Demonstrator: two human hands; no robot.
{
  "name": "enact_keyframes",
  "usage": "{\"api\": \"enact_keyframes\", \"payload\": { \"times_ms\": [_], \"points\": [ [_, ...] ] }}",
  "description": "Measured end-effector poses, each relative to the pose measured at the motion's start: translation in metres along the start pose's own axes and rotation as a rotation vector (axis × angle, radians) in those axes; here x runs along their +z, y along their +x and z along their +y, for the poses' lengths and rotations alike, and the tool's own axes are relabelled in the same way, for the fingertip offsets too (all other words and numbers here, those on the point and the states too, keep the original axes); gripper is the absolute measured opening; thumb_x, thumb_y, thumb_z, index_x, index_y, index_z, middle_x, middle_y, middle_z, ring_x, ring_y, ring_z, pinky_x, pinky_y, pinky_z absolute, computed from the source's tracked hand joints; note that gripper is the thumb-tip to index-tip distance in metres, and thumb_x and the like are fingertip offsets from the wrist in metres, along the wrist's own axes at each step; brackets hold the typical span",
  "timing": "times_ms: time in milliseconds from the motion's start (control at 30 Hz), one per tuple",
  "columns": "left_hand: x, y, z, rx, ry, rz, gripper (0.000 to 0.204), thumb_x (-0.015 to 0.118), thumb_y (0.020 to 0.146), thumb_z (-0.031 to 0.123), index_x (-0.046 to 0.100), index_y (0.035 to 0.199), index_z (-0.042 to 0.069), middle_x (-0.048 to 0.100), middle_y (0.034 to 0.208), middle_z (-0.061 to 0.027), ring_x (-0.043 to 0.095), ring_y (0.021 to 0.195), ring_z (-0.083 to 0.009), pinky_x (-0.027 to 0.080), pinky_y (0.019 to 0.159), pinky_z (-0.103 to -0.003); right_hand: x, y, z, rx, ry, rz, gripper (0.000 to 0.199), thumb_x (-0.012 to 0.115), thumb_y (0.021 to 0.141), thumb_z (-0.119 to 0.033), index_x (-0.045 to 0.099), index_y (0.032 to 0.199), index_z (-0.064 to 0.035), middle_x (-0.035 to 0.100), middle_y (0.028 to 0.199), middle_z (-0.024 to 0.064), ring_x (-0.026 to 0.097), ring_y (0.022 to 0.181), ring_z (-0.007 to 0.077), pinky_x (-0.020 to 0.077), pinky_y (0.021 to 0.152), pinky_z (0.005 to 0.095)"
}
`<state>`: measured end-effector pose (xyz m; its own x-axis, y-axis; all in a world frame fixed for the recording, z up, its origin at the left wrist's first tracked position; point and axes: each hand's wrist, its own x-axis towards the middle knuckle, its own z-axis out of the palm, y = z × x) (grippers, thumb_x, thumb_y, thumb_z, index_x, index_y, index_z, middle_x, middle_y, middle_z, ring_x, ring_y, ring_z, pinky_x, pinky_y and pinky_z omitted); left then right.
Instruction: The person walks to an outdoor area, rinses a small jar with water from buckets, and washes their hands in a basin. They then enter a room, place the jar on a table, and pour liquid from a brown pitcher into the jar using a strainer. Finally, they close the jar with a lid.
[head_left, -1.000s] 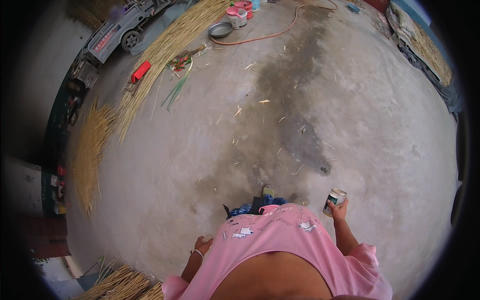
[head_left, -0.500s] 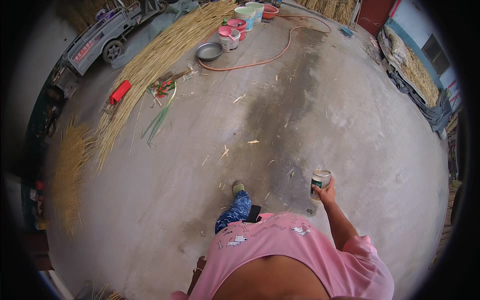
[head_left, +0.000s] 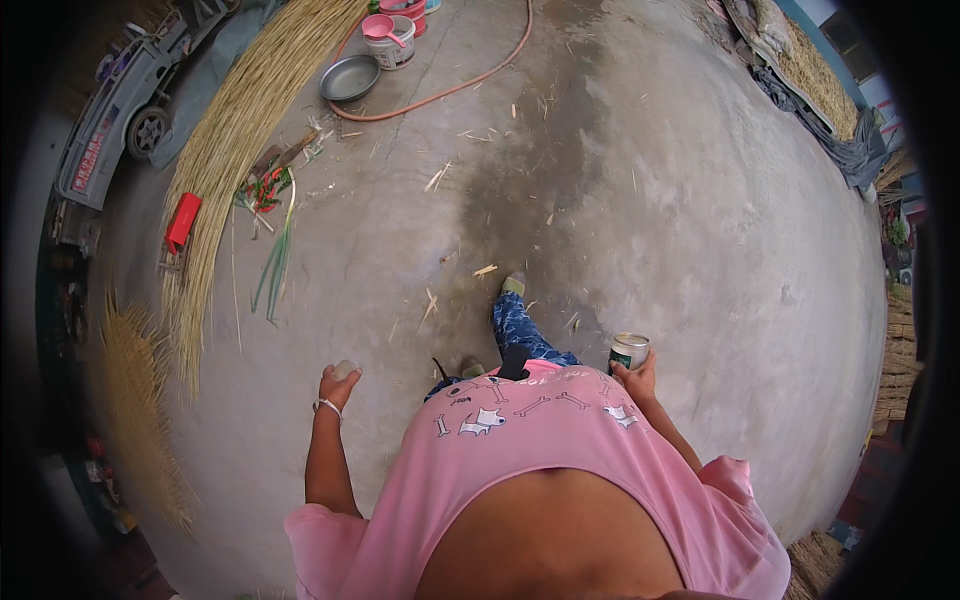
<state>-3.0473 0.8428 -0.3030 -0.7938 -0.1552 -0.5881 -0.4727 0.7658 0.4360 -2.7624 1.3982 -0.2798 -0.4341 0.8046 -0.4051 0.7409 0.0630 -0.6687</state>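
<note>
In my right hand (head_left: 640, 380) is a short round jar (head_left: 629, 347) with a pale metallic rim and a dark green label. My fingers wrap round its side, and it stands out to the right of my body. My left hand (head_left: 335, 389), with a white band at the wrist, is closed on a small pale rounded thing (head_left: 345, 369) at the fingertips. What that thing is, I cannot make out. My left arm hangs out over the concrete floor, away from the jar.
Long dry stalks (head_left: 255, 95) lie at the left, with a red box (head_left: 182, 222) on them. Red peppers (head_left: 266, 188) and green onions (head_left: 279, 258) lie beside. Ahead are a metal basin (head_left: 350, 79), a pail (head_left: 390, 47) and a hose (head_left: 455, 92). A cart (head_left: 110, 125) stands far left.
My left hand has come into view at the left with the pale thing in it. I have stepped forward over the floor. The jar remains in my right hand.
</note>
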Motion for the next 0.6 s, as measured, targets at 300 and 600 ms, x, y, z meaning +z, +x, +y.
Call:
{"api": "enact_keyframes", "payload": {
  "times_ms": [300,600],
  "points": [
    [0.024,0.04,0.122,-0.032,0.049,-0.182,0.096,0.078,0.068,0.049,0.038,0.134,-0.008,0.055,0.124,-0.0245,0.056,0.115,-0.0313,0.044,0.096,-0.035,0.02,0.129,-0.036,0.09,-0.015,0.106,0.083,0.085,0.062,-0.02,0.037,0.127,-0.0016,0.054,0.118,0.0198,0.053,0.11,0.0323,0.0434,0.095,0.0399],
    [0.068,0.066,0.111,-0.33,0.106,-0.315,0.086,0.067,0.075,0.055,0.043,0.136,-0.001,0.057,0.125,-0.018,0.056,0.114,-0.0283,0.044,0.096,-0.034,0.061,0.334,-0.237,-0.149,-0.03,0.091,0.092,0.085,0.062,-0.027,0.032,0.134,-0.0031,0.053,0.122,0.0179,0.053,0.114,0.0309,0.0426,0.097,0.0391]
  ]
}}
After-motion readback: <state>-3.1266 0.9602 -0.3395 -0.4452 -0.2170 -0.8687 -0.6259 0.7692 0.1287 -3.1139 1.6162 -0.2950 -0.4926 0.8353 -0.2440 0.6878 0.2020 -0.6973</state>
